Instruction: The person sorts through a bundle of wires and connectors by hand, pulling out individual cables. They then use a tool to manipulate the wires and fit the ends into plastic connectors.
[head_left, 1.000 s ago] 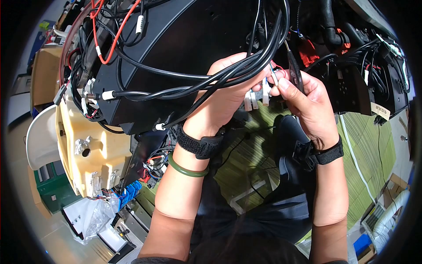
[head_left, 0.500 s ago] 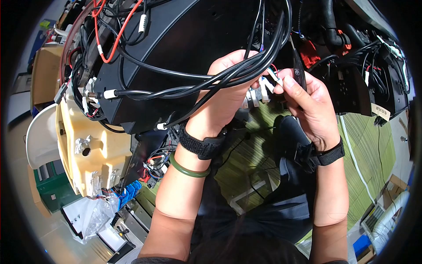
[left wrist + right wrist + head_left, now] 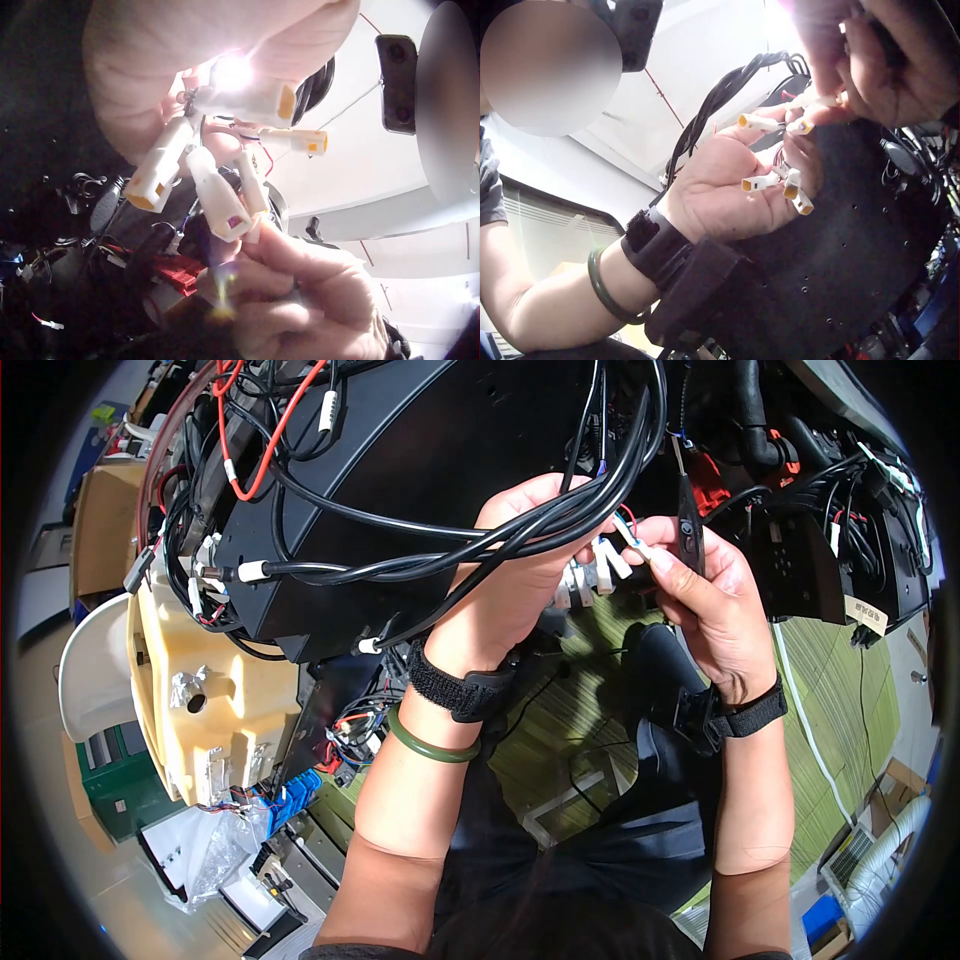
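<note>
My left hand (image 3: 515, 575) grips a bunch of thin wires that end in several white plug connectors (image 3: 217, 195), some with yellow inserts at their mouths. The connectors fan out below its fingers, and thick black cables (image 3: 400, 568) pass across the back of this hand. Close beside it, my right hand (image 3: 710, 590) pinches one slim white connector (image 3: 637, 547) between thumb and index finger; a red wire runs near it. A black-handled tool (image 3: 690, 525) with a thin metal shaft is tucked in the same right hand, pointing away from me. Fingers partly hide the wires.
A large black panel (image 3: 400, 460) stands behind the hands. To the left are red cables (image 3: 265, 455) and a cream plastic tank (image 3: 215, 700). A red part (image 3: 708, 485) and black housings (image 3: 795, 565) lie to the right, above the green floor mat (image 3: 840, 680).
The right hand has drawn slightly right, and the slim connector has tilted in its pinch. The black-handled tool has swung more upright and to the right. My left hand stays nearly still.
</note>
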`<state>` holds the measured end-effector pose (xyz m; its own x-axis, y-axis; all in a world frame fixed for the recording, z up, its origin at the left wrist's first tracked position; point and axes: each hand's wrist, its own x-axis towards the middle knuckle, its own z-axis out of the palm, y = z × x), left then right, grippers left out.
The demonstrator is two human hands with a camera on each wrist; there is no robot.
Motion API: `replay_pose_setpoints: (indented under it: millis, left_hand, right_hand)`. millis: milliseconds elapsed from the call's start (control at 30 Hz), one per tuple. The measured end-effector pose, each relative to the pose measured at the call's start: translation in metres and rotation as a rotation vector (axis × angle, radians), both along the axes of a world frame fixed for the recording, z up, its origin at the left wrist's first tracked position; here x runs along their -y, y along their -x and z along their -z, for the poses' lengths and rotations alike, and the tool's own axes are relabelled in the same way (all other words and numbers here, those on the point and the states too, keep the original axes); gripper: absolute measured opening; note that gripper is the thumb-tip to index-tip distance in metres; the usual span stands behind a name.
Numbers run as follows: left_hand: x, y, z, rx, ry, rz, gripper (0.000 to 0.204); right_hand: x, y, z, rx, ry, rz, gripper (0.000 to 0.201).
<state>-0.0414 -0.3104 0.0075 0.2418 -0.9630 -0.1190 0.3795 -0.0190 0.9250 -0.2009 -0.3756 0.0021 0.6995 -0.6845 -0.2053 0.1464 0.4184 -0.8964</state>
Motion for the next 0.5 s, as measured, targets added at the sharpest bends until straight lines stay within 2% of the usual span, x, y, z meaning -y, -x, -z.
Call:
replay_pose_setpoints:
  millis: [500]
  left_hand:
    - [-0.0015,0.0004,0.0023,-0.024,0.023,-0.004,0.017]
  right_hand:
    - [0.0009,0.0003,0.0032,0.046,-0.035,0.000,0.019]
